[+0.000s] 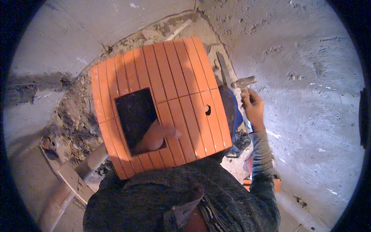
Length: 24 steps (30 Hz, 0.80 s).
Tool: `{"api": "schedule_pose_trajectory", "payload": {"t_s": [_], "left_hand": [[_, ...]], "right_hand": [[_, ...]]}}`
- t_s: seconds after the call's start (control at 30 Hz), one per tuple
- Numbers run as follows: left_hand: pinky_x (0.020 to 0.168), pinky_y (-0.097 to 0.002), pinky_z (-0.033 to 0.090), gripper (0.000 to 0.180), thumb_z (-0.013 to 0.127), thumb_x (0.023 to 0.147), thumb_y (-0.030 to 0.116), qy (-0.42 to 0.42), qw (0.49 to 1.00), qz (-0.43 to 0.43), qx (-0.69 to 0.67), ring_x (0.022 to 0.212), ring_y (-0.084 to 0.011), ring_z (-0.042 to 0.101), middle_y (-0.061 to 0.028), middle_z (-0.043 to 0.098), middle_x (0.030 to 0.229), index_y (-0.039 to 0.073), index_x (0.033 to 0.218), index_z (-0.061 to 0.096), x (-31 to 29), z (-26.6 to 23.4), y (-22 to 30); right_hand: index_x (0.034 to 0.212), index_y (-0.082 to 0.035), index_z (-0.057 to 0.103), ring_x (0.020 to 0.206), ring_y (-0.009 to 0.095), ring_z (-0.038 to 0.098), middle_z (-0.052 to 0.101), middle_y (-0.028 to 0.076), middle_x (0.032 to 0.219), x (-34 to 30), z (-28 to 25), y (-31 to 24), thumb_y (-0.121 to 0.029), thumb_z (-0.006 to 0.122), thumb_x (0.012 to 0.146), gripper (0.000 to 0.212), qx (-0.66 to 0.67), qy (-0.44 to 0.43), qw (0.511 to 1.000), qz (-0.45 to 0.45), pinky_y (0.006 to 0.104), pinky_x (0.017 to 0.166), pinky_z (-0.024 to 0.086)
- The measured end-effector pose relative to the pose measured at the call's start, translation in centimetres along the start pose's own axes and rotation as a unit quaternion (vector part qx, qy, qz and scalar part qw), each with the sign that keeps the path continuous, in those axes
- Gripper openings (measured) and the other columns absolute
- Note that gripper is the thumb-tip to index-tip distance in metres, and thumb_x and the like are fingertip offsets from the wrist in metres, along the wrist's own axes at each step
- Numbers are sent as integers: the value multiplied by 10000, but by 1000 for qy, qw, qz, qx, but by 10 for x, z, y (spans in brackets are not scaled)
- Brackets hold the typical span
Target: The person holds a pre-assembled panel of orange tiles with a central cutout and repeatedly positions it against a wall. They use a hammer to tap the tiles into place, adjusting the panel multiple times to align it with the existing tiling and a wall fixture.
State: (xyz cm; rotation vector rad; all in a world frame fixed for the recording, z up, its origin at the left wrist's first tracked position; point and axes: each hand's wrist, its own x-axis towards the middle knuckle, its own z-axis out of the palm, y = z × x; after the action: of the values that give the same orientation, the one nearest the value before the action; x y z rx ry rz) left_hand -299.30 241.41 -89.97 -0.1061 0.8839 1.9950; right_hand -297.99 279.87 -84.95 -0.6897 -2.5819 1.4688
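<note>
A large orange clay block (174,77) with a grooved face lies tilted before me, above my lap. A dark rectangular opening (133,110) pierces its left half, and a small round hole sits near its right edge. My left hand (154,139) reaches into the opening at its lower corner. The thumb lies over the block's face, while the other fingers are hidden inside. To the right of the block, my right hand (253,108) is closed around the handle of a hammer (244,82), whose head points toward the wall, apart from the block.
Rough grey plaster walls rise at the right (309,96) and at the left. Rubble (71,131) covers the ground by the left wall. A pale stick (179,30) and a long flat bar (223,67) lie beyond the block. Another orange piece (276,185) is by my right elbow.
</note>
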Motion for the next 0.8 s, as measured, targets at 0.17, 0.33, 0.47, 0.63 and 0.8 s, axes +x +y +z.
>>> {"api": "schedule_pose_trajectory", "payload": {"t_s": [0.17, 0.33, 0.47, 0.63, 0.8], "left_hand": [[932, -390, 548, 545, 722, 772, 54, -7, 998, 54, -10, 1051, -224, 679, -72, 696, 1170, 10, 1303, 607, -25, 59, 71], [962, -398, 541, 587, 727, 774, 35, 5, 991, 132, 19, 1099, -232, 669, -80, 685, 1221, 10, 1343, 585, -30, 65, 100], [974, -402, 536, 597, 730, 778, 28, -7, 985, 162, 61, 1123, -233, 661, -82, 679, 1241, 9, 1355, 578, -28, 49, 122], [990, -407, 530, 610, 734, 782, 19, -20, 965, 229, 125, 1154, -235, 652, -85, 672, 1267, 8, 1369, 568, -24, 37, 168], [1012, -415, 519, 627, 743, 795, 13, -65, 942, 260, 202, 1197, -238, 637, -89, 663, 1299, 5, 1392, 553, -20, 47, 234]], "right_hand": [[1090, -21, 747, 744, 173, 695, 750, 66, 833, 31, 24, 133, -339, 633, 1028, 343, -110, -28, 993, -20, 337, 667, 544], [1150, -22, 725, 793, 154, 684, 743, 47, 902, 13, 65, 150, -323, 639, 1026, 336, -124, -52, 991, -17, 311, 706, 538], [1197, -23, 708, 832, 139, 676, 738, 31, 957, 42, 79, 111, -310, 644, 1025, 341, -70, -36, 996, -30, 289, 737, 533], [1257, -24, 686, 880, 121, 665, 732, 12, 1027, 76, 67, -125, -294, 649, 1022, 360, 183, -169, 965, -77, 263, 776, 526], [1300, 28, 637, 1014, 133, 662, 715, 50, 1163, 24, 78, -295, -166, 579, 1048, 323, 242, -314, 906, -152, 295, 896, 539]]}}
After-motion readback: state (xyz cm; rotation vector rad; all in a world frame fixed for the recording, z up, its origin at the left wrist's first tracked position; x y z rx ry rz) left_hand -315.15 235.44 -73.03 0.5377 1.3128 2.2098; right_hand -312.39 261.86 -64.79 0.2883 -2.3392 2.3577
